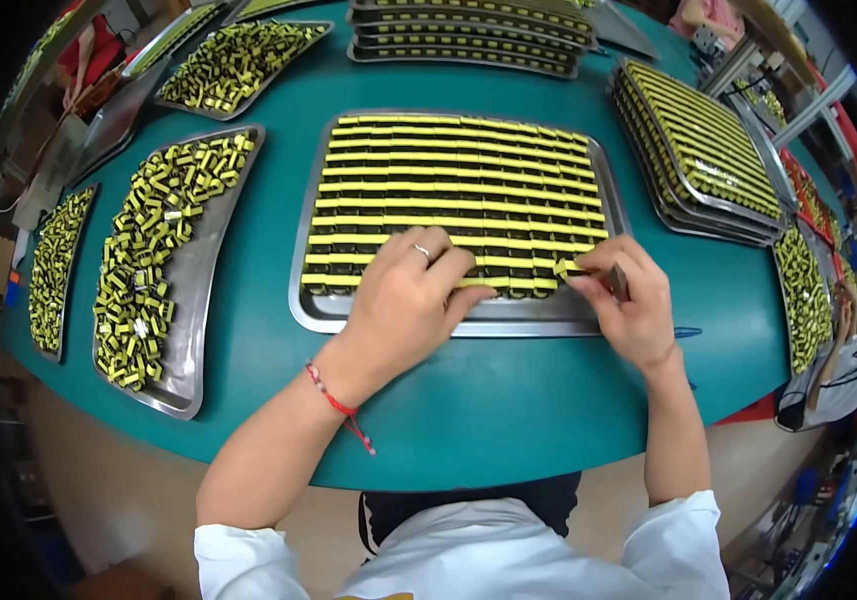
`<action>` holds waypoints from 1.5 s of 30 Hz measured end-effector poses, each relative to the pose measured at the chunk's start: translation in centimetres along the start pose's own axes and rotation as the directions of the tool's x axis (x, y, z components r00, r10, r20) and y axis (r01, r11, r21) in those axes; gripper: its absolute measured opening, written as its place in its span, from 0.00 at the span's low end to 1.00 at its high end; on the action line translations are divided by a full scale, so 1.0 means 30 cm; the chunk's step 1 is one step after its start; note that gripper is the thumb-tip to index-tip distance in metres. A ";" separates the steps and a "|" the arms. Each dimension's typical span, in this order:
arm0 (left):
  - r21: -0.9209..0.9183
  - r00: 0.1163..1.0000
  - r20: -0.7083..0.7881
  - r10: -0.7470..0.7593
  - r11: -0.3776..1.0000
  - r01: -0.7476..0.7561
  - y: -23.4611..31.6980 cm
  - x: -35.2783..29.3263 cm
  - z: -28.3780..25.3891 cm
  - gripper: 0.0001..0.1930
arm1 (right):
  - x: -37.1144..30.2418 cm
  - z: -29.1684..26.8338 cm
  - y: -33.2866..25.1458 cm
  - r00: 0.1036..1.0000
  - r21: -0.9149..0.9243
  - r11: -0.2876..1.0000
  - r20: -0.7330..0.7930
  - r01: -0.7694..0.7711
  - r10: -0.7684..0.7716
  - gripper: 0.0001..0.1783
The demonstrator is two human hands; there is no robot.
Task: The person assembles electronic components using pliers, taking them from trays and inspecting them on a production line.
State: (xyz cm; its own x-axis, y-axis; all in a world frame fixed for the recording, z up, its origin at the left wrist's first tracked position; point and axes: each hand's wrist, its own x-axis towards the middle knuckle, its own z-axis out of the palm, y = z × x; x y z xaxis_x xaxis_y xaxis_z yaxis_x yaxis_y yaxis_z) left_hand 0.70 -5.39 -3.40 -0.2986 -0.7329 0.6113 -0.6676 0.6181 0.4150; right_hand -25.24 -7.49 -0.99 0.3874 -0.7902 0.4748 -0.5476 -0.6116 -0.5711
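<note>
In front of me lies a metal tray [509, 329] with long rows of small yellow-and-black block-shaped components [459, 187]. My left hand [404, 290] rests on its near rows, fingers curled, with thumb and forefinger closed about the front row. At that row's right end, my right hand [634, 300] pinches a single yellow-and-black component [566, 268], which sits tilted. A narrow brown strip [619, 283] shows between the right hand's fingers; its kind is unclear. Past the right wrist, a blue slender object [688, 332] lies on the table, partly hidden.
To the left stands a tray [211, 300] of loose components, with more loose-filled trays [61, 270] beyond. Stacked trays of rows stand at the back [469, 40] and right [694, 150]. The green table [469, 400] curves toward me. Other people [839, 375] sit at its sides.
</note>
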 end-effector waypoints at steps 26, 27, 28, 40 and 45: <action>-0.224 0.964 -0.206 -0.171 0.967 0.123 0.038 -0.008 -0.036 0.08 | -0.052 -0.021 -0.031 0.982 -0.256 0.966 0.164 -0.044 0.089 0.15; -0.254 0.946 -0.257 -0.198 0.958 0.131 0.042 -0.001 -0.050 0.09 | -0.054 -0.043 -0.045 0.966 -0.236 0.965 0.204 -0.111 0.161 0.19; -0.233 0.920 -0.292 -0.263 0.952 0.198 0.014 -0.009 -0.061 0.10 | -0.067 -0.047 -0.024 0.979 -0.228 0.971 0.173 -0.069 0.111 0.20; 0.727 0.672 -0.175 -0.719 0.367 0.581 -0.427 -0.164 -0.574 0.16 | -0.158 0.130 -0.147 0.793 0.567 0.822 0.526 -0.057 -0.308 0.12; 0.684 0.730 -0.160 -0.664 0.459 0.567 -0.458 -0.228 -0.523 0.12 | -0.167 0.085 -0.160 0.780 0.621 0.735 0.590 -0.273 -0.208 0.07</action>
State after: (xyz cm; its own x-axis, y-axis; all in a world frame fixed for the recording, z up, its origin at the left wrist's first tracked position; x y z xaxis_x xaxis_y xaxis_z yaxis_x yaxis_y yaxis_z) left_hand 22.62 -4.43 -2.71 0.3344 -0.9001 0.2791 -0.9421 -0.3266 0.0757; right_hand -22.68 -0.70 -2.34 0.8537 -0.5122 0.0942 -0.0480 -0.2574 -0.9651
